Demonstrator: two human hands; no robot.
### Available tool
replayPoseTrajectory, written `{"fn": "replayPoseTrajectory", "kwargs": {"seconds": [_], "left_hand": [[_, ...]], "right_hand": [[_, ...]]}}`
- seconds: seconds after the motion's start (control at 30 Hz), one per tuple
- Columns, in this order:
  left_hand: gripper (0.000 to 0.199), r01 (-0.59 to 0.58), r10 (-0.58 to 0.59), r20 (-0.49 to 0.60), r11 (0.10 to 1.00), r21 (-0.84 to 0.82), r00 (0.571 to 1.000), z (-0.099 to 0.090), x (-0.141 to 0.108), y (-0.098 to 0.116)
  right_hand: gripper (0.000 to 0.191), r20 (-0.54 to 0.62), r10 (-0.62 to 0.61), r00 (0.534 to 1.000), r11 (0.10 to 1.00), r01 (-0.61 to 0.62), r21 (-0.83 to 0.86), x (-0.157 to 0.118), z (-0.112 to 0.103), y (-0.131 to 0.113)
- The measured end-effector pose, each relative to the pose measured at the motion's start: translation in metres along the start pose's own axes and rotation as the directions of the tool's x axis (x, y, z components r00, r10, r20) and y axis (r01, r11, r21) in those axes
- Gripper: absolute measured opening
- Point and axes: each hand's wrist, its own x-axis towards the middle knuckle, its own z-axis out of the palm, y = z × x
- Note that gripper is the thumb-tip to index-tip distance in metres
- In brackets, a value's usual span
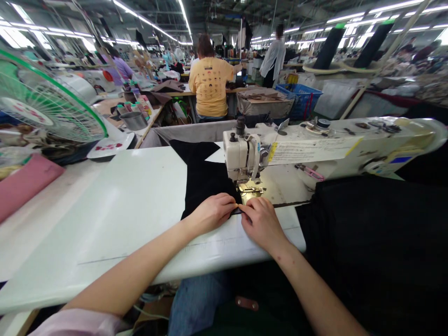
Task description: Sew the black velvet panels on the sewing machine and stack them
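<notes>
Black fabric (206,179) lies on the white table (140,200), its near right corner by the needle area of a white sewing machine (241,151). My left hand (215,212) is closed on the near edge of this fabric, fingertips pinched together. Just to its right, my right hand (261,219) pinches the same edge, the fingertips of both hands almost touching. Both hands are just in front of the lit metal plate (250,191) under the machine head. The fabric between the fingertips is mostly hidden.
At the right is a large pile of black cloth (367,242). A green-rimmed fan (49,100) and a metal pot (135,120) stand at the left. Ahead, a person in a yellow shirt (210,86) sits with their back turned. Thread cones (329,46) are at the upper right.
</notes>
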Motion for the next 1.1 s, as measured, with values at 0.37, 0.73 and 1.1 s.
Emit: {"fn": "replayPoseTrajectory", "kwargs": {"seconds": [0.37, 0.73, 1.1], "left_hand": [[0.031, 0.159, -0.169, 0.066, 0.977, 0.145, 0.983, -0.002, 0.021, -0.033], [0.036, 0.351, -0.361, -0.004, 0.903, 0.250, 0.933, -0.001, 0.016, -0.033], [0.075, 0.016, -0.025, -0.031, 0.965, -0.261, 0.999, -0.024, 0.025, 0.092]], "right_hand": [[0.023, -0.359, 0.224, 0.906, 0.948, -0.289, -0.137, -0.053, -0.118, 0.020], [0.012, -0.219, 0.756, 0.617, 0.615, -0.784, -0.087, -0.108, -0.163, 0.140], [0.029, 0.071, 0.809, 0.584, 0.442, -0.683, 0.581, -0.065, -0.168, 0.020]]}}
